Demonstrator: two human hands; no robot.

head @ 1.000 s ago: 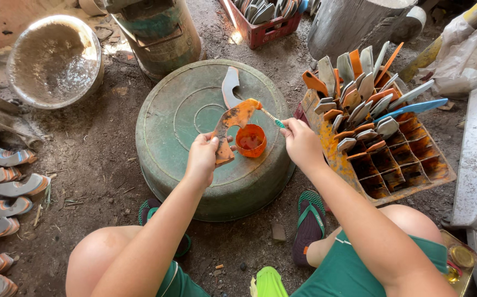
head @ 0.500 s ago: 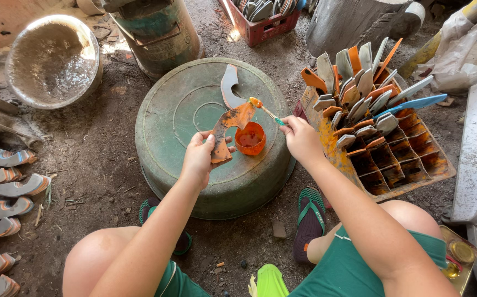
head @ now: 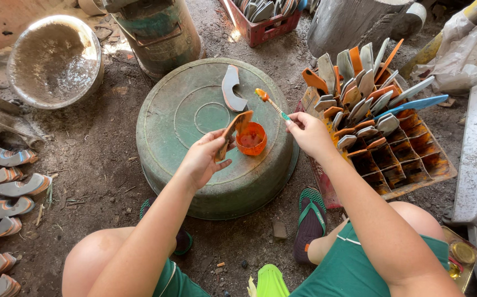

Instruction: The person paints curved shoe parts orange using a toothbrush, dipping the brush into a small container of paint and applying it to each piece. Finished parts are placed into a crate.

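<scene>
Fingers of the left hand were closed around a curved sole piece, its orange-coated face rising above them. The right hand pinched a small brush, its orange tip up and away from the fingers. Between both hands sat an orange glue cup on an upturned green basin.

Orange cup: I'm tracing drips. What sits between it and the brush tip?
Head view: only bare upturned green tub between orange cup and brush tip.
</scene>
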